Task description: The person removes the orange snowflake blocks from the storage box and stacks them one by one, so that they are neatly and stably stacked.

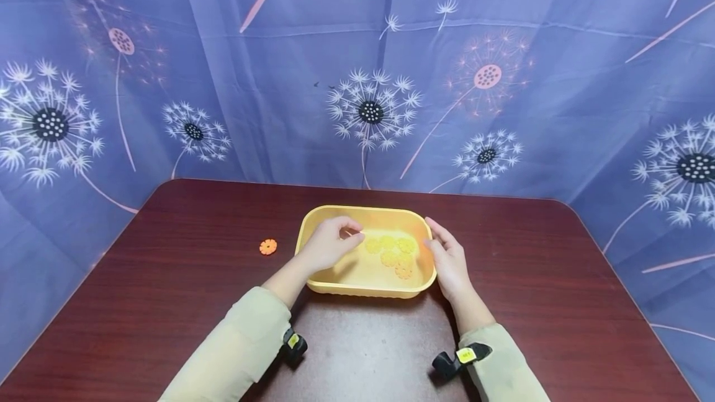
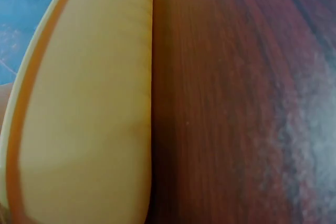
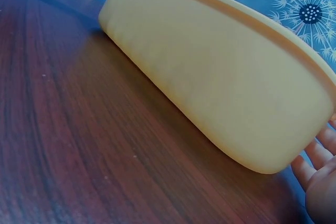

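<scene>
A yellow plastic basin [image 1: 363, 290] stands on the table, its outer wall filling much of both wrist views. Several yellow and orange flower-shaped discs [image 1: 389, 259] lie inside, toward its right half. My left hand [image 1: 329, 242] reaches over the left rim, thumb and forefinger bent toward each other with a small gap; no piece shows between them. At the basin's right end, my right hand [image 1: 449, 265] holds the rim, thumb at the edge and fingers along the outside. In the right wrist view those fingers [image 3: 317, 153] touch the outer wall.
One orange flower-shaped disc [image 1: 268, 247] lies on the dark red-brown wooden table [image 1: 195, 278], left of the basin. A blue curtain [image 1: 279, 110] with dandelion prints hangs behind the table and at both sides. Each sleeved wrist carries a black camera mount [image 1: 460, 358].
</scene>
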A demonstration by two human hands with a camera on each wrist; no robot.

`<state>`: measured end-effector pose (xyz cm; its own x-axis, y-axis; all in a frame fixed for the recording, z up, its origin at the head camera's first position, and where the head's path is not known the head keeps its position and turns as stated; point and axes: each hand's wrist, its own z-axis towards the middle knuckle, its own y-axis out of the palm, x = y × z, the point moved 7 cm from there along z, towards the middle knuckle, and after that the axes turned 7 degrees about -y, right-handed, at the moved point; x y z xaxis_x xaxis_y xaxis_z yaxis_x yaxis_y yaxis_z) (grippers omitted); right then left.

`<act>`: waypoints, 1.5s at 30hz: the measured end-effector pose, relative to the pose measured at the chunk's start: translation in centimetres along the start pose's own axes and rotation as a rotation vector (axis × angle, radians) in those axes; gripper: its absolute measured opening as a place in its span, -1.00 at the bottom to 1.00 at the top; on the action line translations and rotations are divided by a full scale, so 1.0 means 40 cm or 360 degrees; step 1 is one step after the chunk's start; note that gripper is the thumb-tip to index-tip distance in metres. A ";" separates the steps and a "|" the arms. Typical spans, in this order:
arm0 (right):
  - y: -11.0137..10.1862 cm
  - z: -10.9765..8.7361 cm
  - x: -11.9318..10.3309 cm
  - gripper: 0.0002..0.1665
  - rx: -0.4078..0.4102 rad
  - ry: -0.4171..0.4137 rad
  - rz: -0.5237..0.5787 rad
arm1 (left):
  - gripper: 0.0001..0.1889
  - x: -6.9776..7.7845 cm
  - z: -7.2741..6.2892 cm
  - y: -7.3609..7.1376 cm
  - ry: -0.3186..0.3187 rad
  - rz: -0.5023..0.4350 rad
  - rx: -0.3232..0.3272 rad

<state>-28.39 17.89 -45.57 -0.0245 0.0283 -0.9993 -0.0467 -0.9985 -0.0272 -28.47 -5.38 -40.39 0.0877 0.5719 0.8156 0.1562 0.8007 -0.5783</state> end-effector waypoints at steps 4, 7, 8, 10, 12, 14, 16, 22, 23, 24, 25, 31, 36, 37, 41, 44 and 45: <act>0.000 0.001 -0.001 -0.43 0.0002 -0.0002 0.0004 | -0.74 0.003 0.008 0.010 0.0001 0.0029 -0.0012; -0.001 0.001 -0.002 -0.43 0.0010 -0.0003 0.0010 | -0.74 0.001 0.018 0.020 -0.0006 0.0039 -0.0029; -0.001 0.001 -0.002 -0.43 0.0012 0.0000 0.0011 | -0.74 0.001 0.021 0.023 -0.0015 0.0044 -0.0038; -0.001 0.001 -0.003 -0.43 0.0015 0.0004 0.0014 | -0.74 0.001 0.030 0.031 -0.0030 0.0054 -0.0057; -0.001 0.000 -0.003 -0.43 0.0014 0.0008 0.0021 | -0.74 0.003 0.038 0.038 -0.0039 0.0063 -0.0077; -0.001 0.000 -0.004 -0.43 0.0011 0.0007 0.0023 | -0.73 0.004 0.046 0.046 -0.0045 0.0064 -0.0091; 0.000 0.001 -0.005 -0.42 0.0009 0.0003 0.0025 | -0.74 0.005 0.055 0.055 -0.0034 0.0058 -0.0100; -0.003 -0.001 0.004 -0.43 0.0016 0.0004 -0.0024 | -0.78 -0.004 0.056 0.083 -0.0028 0.0115 -0.0138; -0.004 -0.003 0.005 -0.42 0.0014 0.0003 -0.0032 | -0.79 -0.006 0.052 0.086 -0.0032 0.0127 -0.0145; -0.004 -0.005 0.007 -0.42 0.0010 0.0005 -0.0035 | -0.79 -0.006 0.049 0.088 -0.0029 0.0142 -0.0149; -0.005 -0.006 0.009 -0.42 0.0010 0.0007 -0.0038 | -0.79 -0.005 0.046 0.090 -0.0016 0.0164 -0.0149; -0.005 -0.001 0.006 -0.42 0.0021 -0.0014 -0.0022 | -0.78 0.012 0.040 0.083 0.0076 0.0286 -0.0125; 0.007 0.001 0.002 -0.42 0.0004 -0.0029 -0.0013 | -0.73 0.010 0.034 0.075 0.0094 0.0402 -0.0103; 0.008 0.002 0.002 -0.42 0.0004 -0.0028 -0.0008 | -0.72 0.009 0.034 0.074 0.0090 0.0412 -0.0104; 0.004 0.001 0.004 -0.42 0.0026 -0.0020 0.0000 | -0.65 0.004 0.040 0.082 0.0066 0.0410 -0.0145; -0.003 0.001 0.004 -0.43 0.0034 -0.0016 0.0005 | -0.62 0.000 0.051 0.094 0.0043 0.0385 -0.0184; -0.005 0.001 0.003 -0.43 0.0031 -0.0016 0.0009 | -0.61 -0.002 0.055 0.098 0.0039 0.0383 -0.0191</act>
<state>-28.42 18.10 -45.69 -0.0350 0.0235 -0.9991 -0.0658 -0.9976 -0.0212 -30.03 -1.90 -42.76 0.1598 0.7378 0.6558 0.2433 0.6144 -0.7505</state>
